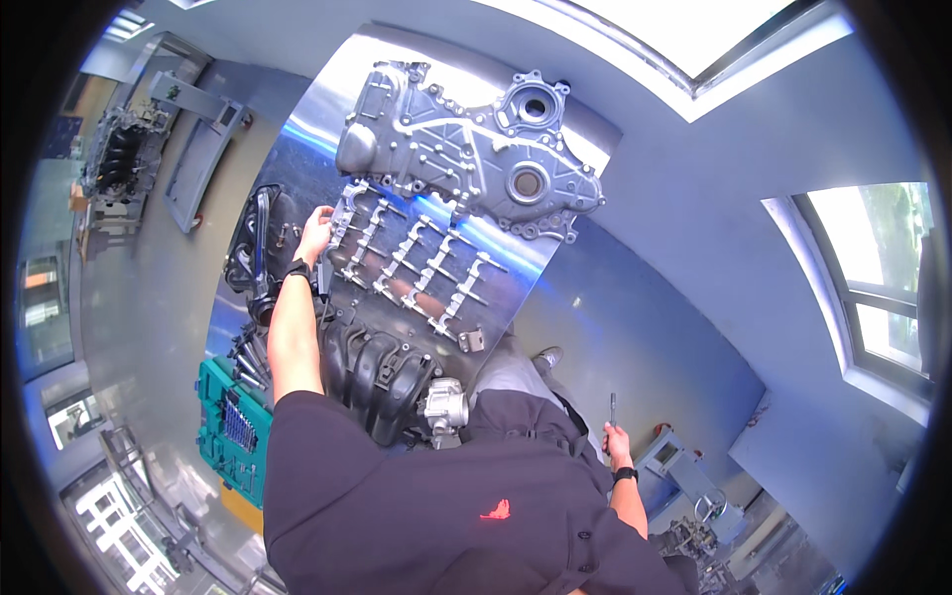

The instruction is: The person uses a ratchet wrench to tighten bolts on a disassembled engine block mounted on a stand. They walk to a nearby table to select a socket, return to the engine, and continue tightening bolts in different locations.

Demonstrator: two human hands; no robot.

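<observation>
On the metal table, several silver camshaft bearing caps [399, 256] lie side by side in a slanting row. My left hand [315, 235] is at the row's left end, its fingers closed at the edge of the leftmost cap [344, 215]; part of the grip is hidden. Low at my right side, away from the table, my right hand [617, 443] is wrapped round a slim dark ratchet wrench [613, 409], which points upward. Beyond the caps lies a large grey timing cover [446, 149].
A black intake manifold [372, 372] with a silver throttle body [446, 405] sits at the near edge. Left of my arm are a black cover [260, 243] and an open green tool case [236, 426]. A small metal bracket [472, 340] lies near the table's right edge.
</observation>
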